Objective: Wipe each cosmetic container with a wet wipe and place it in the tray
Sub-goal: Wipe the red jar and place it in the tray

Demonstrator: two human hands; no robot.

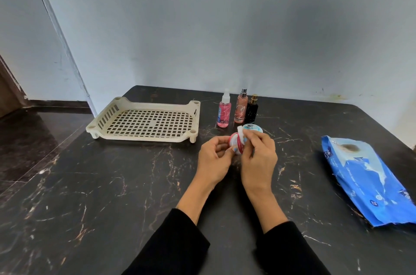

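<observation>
Gripping a small red-and-white jar (pixel 236 143) — left fingers (pixel 221 143) curled round, right fingers (pixel 253 139) pinching a white wipe (pixel 241 131).

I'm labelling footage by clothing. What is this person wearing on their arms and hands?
Both arms wear long, loose black sleeves ending short of the wrists. The left hand and right hand are bare: no gloves, rings, watch or bracelets visible.

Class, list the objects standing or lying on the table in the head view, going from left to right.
Cream tray → pink spray bottle → peach spray bottle → black perfume bottle → blue wet wipe pack.
</observation>
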